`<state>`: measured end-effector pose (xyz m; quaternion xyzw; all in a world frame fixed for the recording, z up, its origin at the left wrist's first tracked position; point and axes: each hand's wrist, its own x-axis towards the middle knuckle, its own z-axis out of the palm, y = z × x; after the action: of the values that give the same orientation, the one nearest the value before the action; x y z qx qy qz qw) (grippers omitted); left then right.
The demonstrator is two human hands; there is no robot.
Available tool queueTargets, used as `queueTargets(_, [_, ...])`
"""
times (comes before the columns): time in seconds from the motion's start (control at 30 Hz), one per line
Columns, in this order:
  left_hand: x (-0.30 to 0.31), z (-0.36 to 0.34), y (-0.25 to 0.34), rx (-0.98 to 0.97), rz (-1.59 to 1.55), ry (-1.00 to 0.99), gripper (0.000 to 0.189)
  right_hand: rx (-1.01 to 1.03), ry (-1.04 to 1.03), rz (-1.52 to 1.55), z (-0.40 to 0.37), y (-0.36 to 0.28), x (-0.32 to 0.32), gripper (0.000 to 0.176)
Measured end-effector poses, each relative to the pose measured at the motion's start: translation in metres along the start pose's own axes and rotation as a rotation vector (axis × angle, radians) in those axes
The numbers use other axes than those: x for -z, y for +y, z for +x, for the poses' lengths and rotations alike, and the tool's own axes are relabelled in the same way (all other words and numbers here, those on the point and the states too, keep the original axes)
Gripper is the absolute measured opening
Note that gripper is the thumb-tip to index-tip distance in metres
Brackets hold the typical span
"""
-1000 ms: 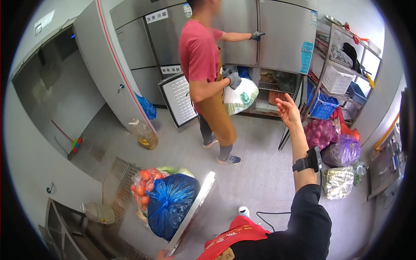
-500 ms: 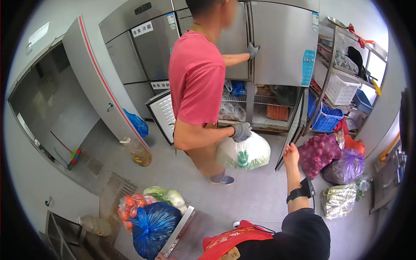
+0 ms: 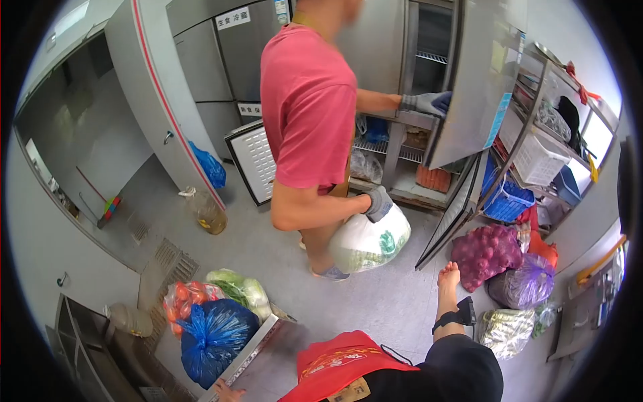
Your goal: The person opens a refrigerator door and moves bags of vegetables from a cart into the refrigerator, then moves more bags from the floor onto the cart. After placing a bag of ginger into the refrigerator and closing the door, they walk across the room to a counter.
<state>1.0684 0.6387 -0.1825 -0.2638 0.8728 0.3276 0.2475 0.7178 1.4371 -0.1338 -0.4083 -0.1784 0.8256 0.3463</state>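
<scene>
My right hand is stretched forward over the floor, its fingers drawn together, left of the net sack of purple onions; whether it holds anything is too small to tell. At the bottom, my left hand lies with fingers spread at the metal table edge, near a blue plastic bag. A co-worker in a pink shirt and grey gloves carries a white bag of green vegetables in one hand and has the other on the raised fridge door.
Lower fridge doors stand open beyond the co-worker. At the right are a metal rack with crates, a purple bag and a bag of pale vegetables. Tomatoes and cabbages sit at the lower left.
The co-worker's far hand has pulled the upper fridge door open, and the bag of vegetables hangs slightly lower. My view has shifted; my left hand now shows more at the table edge.
</scene>
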Motion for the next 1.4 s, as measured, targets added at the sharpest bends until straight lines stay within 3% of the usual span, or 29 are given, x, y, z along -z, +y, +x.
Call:
queueTargets(0.27, [-0.001,-0.001,-0.029,-0.037,-0.355,-0.120,0.100,-0.008,-0.081,-0.112,0.006,0.027,-0.003,0.018])
queueTargets(0.47, [-0.012,-0.007,-0.028,-0.342,0.440,0.178,0.091,0.004,-0.094,-0.168,0.000,0.037,-0.014,0.025])
queueTargets(0.57, [-0.026,0.013,-0.032,-0.198,-0.343,0.224,0.090,0.012,-0.117,-0.157,0.003,0.038,-0.021,0.025])
queueTargets(0.7, [-0.010,0.012,-0.047,-0.054,-0.020,0.008,0.085,0.010,-0.136,-0.164,0.004,0.038,-0.027,0.025])
queueTargets(0.87, [-0.004,0.012,-0.028,0.083,-0.024,0.022,0.089,0.015,-0.102,-0.174,0.003,0.044,-0.033,0.025])
queueTargets(1.33, [0.006,-0.004,-0.001,0.236,-0.016,0.063,0.100,-0.005,-0.157,-0.172,-0.002,0.049,-0.042,0.036])
queueTargets(1.37, [0.007,-0.010,0.005,0.247,-0.020,0.070,0.101,0.005,-0.160,-0.162,-0.004,0.048,-0.044,0.018])
queueTargets(1.4, [0.010,-0.013,0.013,0.253,-0.020,0.080,0.102,0.000,-0.185,-0.151,-0.005,0.048,-0.046,0.015])
